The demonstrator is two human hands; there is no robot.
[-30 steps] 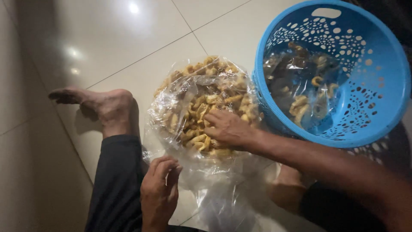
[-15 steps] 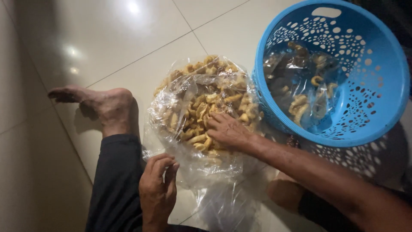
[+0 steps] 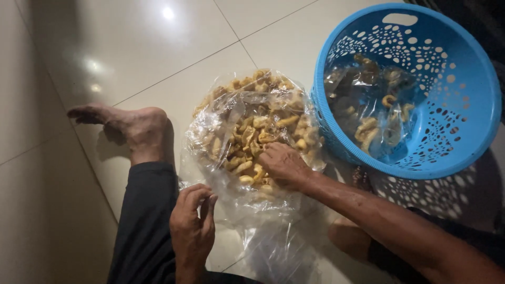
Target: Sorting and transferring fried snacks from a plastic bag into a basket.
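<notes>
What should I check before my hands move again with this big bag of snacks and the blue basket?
1. Right hand inside the open snack bag, on the snacks: ok.
2. Left hand pinching the bag's clear plastic edge: ok.
3. Snacks contained, none seen on the tiled floor: ok.
4. Blue basket beside the bag, tilted toward it: ok.
5. Small packed bags lying inside basket: ok.
6. Grip on snacks under the fingers: cannot tell.

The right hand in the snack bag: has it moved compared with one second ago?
No, hardly. The right hand rests at the same spot in the clear snack bag, equally far from the blue basket rim as before.
</notes>
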